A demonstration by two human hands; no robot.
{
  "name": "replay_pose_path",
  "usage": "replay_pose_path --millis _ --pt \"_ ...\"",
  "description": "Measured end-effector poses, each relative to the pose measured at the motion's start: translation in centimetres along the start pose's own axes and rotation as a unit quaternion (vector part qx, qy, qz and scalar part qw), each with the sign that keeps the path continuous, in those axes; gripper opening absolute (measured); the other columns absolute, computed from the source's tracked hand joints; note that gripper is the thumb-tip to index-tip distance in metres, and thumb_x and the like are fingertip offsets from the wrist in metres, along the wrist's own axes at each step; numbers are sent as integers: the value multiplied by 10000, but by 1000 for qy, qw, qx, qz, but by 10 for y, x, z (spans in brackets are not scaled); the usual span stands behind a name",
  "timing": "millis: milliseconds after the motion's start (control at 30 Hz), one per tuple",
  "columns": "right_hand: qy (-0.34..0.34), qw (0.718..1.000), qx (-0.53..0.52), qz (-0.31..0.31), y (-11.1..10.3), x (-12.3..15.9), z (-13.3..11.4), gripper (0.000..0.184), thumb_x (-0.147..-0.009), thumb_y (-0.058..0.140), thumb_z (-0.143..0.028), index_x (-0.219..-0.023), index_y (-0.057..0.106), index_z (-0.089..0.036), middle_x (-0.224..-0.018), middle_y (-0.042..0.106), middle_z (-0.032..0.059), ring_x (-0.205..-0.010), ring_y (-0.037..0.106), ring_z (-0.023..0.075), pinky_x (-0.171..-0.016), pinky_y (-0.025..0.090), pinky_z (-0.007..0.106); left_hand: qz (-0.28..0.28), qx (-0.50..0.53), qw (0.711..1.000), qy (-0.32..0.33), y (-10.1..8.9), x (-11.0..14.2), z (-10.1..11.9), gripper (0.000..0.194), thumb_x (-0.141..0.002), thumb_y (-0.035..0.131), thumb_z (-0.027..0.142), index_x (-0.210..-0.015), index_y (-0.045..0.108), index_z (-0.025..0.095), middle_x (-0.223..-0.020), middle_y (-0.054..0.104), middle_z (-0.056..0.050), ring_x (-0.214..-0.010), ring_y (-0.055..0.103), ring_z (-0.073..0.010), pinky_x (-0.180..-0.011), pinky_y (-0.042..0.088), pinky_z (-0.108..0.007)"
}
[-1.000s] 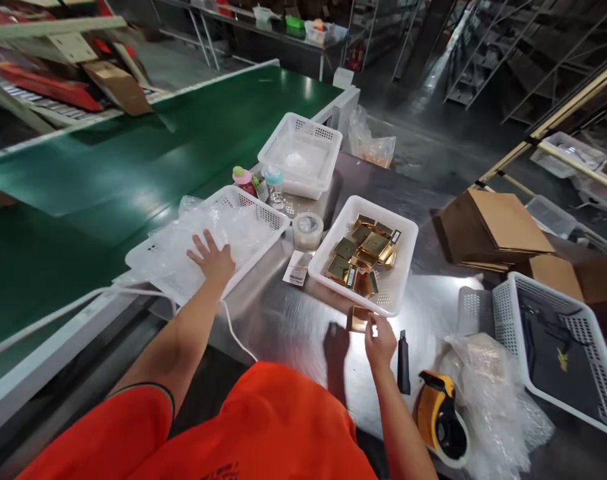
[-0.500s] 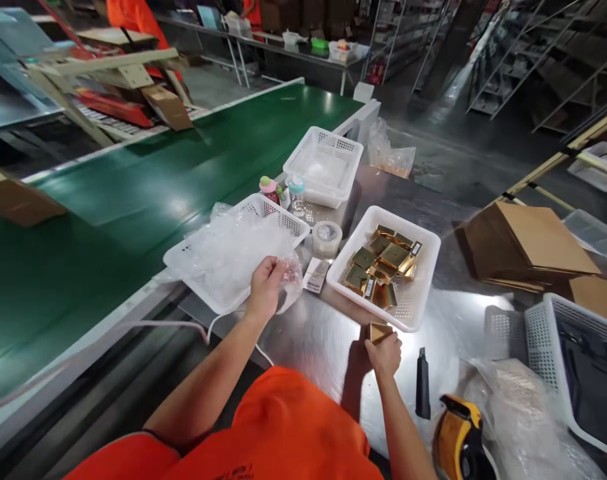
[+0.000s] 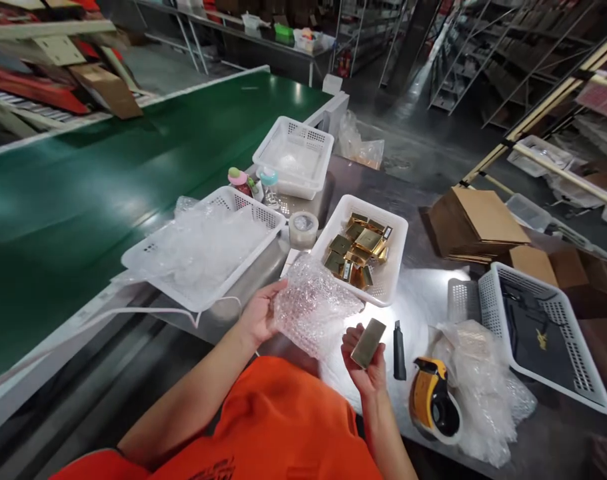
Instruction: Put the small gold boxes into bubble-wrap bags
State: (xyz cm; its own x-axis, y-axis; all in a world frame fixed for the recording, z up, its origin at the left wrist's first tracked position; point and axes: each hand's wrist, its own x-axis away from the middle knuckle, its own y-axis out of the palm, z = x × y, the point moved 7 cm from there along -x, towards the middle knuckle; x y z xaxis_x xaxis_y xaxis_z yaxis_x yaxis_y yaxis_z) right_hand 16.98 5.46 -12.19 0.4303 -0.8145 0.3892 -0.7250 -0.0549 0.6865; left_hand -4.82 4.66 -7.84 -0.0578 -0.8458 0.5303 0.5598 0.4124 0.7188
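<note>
My left hand (image 3: 261,313) grips the edge of a clear bubble wrap bag (image 3: 313,303), which hangs in front of my chest. In my right hand (image 3: 366,363) lies a small gold box (image 3: 368,343), tilted, with the fingers curled round it. Beyond both hands, a white basket (image 3: 401,233) holds several more gold boxes (image 3: 368,240). To the left, a second white basket (image 3: 138,257) is heaped with clear plastic bags (image 3: 208,240). The bubble wrap partly covers a small white card (image 3: 289,259).
A roll of clear tape (image 3: 303,230) stands between the baskets. Right of my hand lie a black utility knife (image 3: 398,350), a yellow tape dispenser (image 3: 428,393) and more bubble wrap (image 3: 483,380). Flattened cardboard (image 3: 483,223) is farther right. A green conveyor belt (image 3: 183,147) runs along the left.
My left hand has drawn the bubble wrap bag away from the left basket, over in front of me. My right hand has lifted and turned the gold box. The view has shifted right.
</note>
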Motion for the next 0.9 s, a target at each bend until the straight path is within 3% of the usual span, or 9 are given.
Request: replay_pose_path --millis 167,300,400,433,500,567,633,767,900 --pt "35 999 13 -25 12 3 2 518 -523 828 -612 -936 724 -317 -1133 698 40 -1094 608 295 -1020 413 549 38 -68 997 9 -13 -4 0 182 -763 584 283 -825 631 118 -683 675 -86 -709 693 -251 -688 577 -393" --pt "22 996 85 -16 19 4 10 484 -571 855 -478 -971 711 -245 -976 742 52 -910 678 258 -866 518 418 139 -232 956 117 -31 -10 16 145 -680 654 237 -758 561 157 -665 592 -19 -614 614 -183 -643 532 -337" --pt "-11 992 120 -22 33 6 9 472 -564 872 -430 -960 713 -230 -913 746 35 -810 678 208 -741 524 306 193 -285 912 223 -33 4 26 251 -638 713 224 -811 534 190 -734 552 30 -651 554 -131 -648 467 -255" --pt "-13 990 136 -35 39 8 9 464 -564 873 -428 -952 715 -228 -895 745 30 -787 671 196 -717 516 287 179 -324 896 246 -26 10 25 260 -640 729 254 -800 535 192 -730 538 36 -651 529 -123 -631 438 -238" --pt "-12 982 177 -71 52 11 11 432 -567 869 -429 -915 724 -218 -854 734 21 -752 652 180 -699 496 270 76 -414 879 226 -5 17 8 285 -679 731 385 -732 543 178 -677 509 36 -617 474 -115 -585 380 -230" --pt "-10 970 217 -108 63 14 12 404 -554 865 -449 -845 732 -202 -805 712 18 -723 628 173 -683 479 267 -62 -434 891 116 12 20 -24 412 -724 678 547 -685 532 164 -618 473 38 -570 421 -104 -543 324 -230" --pt "5 956 257 -145 71 18 15 406 -551 856 -480 -820 739 -198 -797 688 18 -736 612 180 -683 472 272 -142 -382 913 12 19 24 -49 486 -715 671 621 -731 529 156 -638 483 39 -570 414 -95 -535 304 -225" --pt "12 906 365 -216 87 29 18 432 -592 833 -498 -925 761 -233 -957 655 34 -934 595 228 -818 483 323 -152 -348 923 -61 13 18 -72 529 -611 797 560 -804 507 162 -701 508 43 -611 467 -101 -546 329 -220" --pt "-14 888 400 -228 93 36 16 403 -562 862 -456 -891 763 -245 -998 654 33 -970 600 243 -865 484 357 -133 -374 918 5 9 7 -71 453 -655 748 528 -748 493 166 -656 486 54 -590 460 -100 -551 351 -226"
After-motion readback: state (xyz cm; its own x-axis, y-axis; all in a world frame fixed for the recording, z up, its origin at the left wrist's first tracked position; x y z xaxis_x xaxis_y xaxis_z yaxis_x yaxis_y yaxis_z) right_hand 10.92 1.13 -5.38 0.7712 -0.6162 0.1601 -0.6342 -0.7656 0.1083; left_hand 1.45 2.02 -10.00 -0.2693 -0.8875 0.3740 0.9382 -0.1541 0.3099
